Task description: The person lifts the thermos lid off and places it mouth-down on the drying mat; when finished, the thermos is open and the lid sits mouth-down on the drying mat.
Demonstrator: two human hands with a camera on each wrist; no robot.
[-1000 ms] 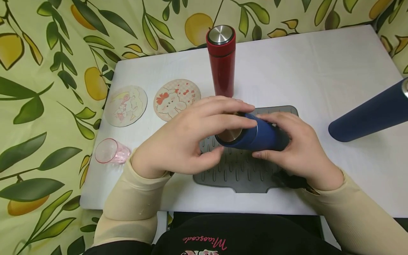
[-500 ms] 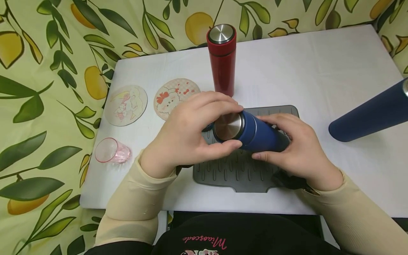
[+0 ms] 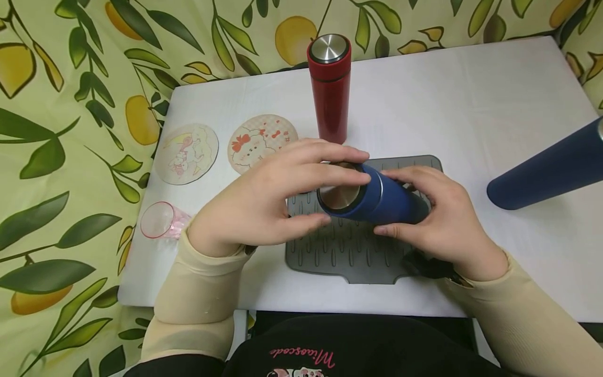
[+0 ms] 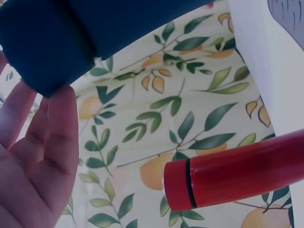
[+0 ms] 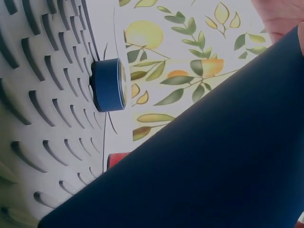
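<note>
A blue thermos flask [image 3: 393, 199] with a steel-topped stopper [image 3: 341, 191] is tilted above the grey ridged mat [image 3: 330, 256], its top toward the left. My right hand [image 3: 440, 225] grips its lower body, thumb in front and fingers behind. My left hand [image 3: 268, 201] lies over the top end, with long fingers across the stopper and the thumb apart at its near edge. Left fingertips [image 4: 64, 104] meet the flask's end in the left wrist view. A small blue cap [image 5: 108, 85] stands on the mat's edge in the right wrist view; my left hand hides it from the head view.
A red thermos flask [image 3: 330, 94] stands behind the mat. At the right is a dark blue flask [image 3: 546, 165]. Two round coasters [image 3: 188, 154] and a pink glass [image 3: 162, 221] are on the left of the white table [image 3: 447, 104].
My left thumb and fingers closed in on the stopper half a second ago, then spread and drew back left. The flask and right hand stay nearly still.
</note>
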